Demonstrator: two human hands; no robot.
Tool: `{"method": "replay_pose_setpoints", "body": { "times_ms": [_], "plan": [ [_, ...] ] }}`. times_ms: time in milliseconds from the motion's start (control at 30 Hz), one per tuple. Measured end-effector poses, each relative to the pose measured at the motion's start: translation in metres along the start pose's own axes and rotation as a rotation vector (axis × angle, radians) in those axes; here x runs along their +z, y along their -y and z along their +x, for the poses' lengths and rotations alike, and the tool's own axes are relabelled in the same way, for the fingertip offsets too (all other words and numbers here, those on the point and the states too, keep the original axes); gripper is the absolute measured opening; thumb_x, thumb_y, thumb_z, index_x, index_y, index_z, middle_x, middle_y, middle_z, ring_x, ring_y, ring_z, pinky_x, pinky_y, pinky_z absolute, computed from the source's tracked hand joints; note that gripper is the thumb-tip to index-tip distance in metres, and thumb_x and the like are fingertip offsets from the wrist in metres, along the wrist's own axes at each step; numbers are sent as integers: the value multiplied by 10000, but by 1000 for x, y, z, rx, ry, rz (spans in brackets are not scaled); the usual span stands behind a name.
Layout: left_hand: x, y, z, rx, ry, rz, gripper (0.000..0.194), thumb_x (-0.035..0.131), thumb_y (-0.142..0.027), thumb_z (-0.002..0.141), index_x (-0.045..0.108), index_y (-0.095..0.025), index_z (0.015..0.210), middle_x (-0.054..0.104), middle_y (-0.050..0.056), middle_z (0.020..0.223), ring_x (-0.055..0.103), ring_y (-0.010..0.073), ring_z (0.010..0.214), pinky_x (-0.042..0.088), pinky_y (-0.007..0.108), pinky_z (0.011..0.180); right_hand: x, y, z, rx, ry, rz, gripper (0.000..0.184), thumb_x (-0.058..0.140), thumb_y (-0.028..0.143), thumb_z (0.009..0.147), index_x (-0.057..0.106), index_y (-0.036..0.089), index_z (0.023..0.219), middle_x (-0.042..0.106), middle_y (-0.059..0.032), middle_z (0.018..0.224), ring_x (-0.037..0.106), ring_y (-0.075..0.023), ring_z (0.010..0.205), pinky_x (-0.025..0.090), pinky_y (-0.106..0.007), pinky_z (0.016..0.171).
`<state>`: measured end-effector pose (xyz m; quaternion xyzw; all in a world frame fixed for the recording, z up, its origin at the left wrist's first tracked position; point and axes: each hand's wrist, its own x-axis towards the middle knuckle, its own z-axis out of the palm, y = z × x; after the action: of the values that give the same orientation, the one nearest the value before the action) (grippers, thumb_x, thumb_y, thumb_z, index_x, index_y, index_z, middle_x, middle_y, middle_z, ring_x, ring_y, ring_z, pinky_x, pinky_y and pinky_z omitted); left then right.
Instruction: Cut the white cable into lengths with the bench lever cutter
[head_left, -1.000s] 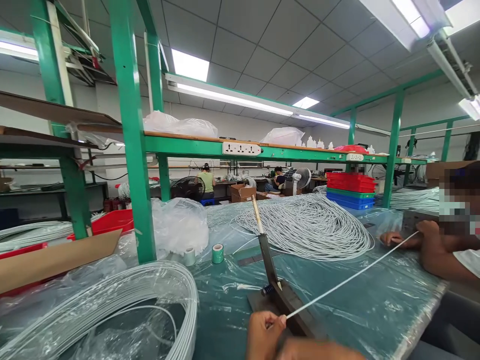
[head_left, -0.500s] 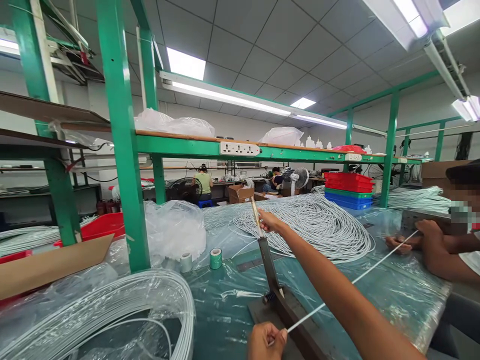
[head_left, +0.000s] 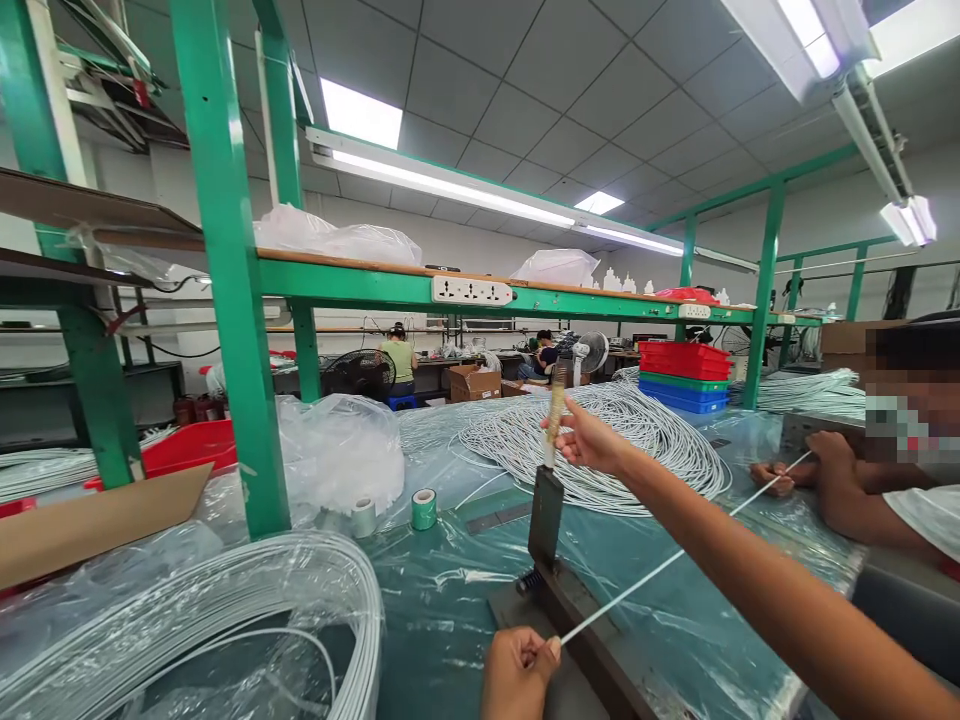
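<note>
My left hand (head_left: pixel 520 672), low in the view, is closed in a pinch on one end of a thin white cable (head_left: pixel 645 577). From there the cable runs taut up to the right, beneath my right forearm, to a co-worker's hands (head_left: pixel 806 465). Beside my left hand stands a dark metal lever cutter (head_left: pixel 574 610) with a spring at its hinge. My right hand (head_left: pixel 592 437) has its fingers around the cutter's lever handle (head_left: pixel 556 405), which is raised nearly upright and wrapped in yellowish tape.
Large white cable coils lie behind the cutter (head_left: pixel 660 440) and at the front left (head_left: pixel 360 620). Two tape rolls (head_left: pixel 424 509) stand near a clear plastic bag (head_left: pixel 337 455). Stacked trays (head_left: pixel 682 375) sit behind. A green post (head_left: pixel 225 300) rises at the left.
My right hand and the lever handle have moved right, and the lever stands more upright. My left hand keeps its pinch on the cable. The whole view has shifted slightly.
</note>
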<state>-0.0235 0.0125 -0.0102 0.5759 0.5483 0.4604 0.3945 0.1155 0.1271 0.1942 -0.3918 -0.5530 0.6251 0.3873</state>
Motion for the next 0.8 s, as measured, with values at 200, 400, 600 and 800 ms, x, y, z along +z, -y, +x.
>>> {"method": "replay_pose_setpoints", "body": {
  "times_ms": [200,400,600,800],
  "plan": [
    [1,-7,-4,-12,-25,-16,318,423,-499,574,423,-200,465,303,-43,458,252,106,482,157,267,504,-37,-38,-119,87,104,-16,241,456,384,829,531,155,849,601,-20,524,534,-68,384,378,-120,349],
    [-3,-13,-5,-17,4,-5,342,430,-538,544,383,-212,452,310,-40,476,273,114,504,175,268,511,-37,-81,-176,392,102,-79,659,536,338,736,199,163,1274,617,-19,597,535,-90,356,372,-124,298],
    [-3,-13,-6,-14,12,-15,363,447,-544,559,418,-191,477,361,-24,493,308,122,522,201,267,526,-20,-90,-191,350,119,-296,317,541,342,669,445,159,910,436,91,467,279,-5,228,146,-132,232],
    [-2,-13,-8,3,8,-84,486,490,-661,519,447,-181,459,376,-27,464,318,114,501,215,259,524,-22,-107,-195,162,16,-310,223,542,248,617,610,212,826,378,70,419,278,-30,344,188,-152,345]
  ]
}}
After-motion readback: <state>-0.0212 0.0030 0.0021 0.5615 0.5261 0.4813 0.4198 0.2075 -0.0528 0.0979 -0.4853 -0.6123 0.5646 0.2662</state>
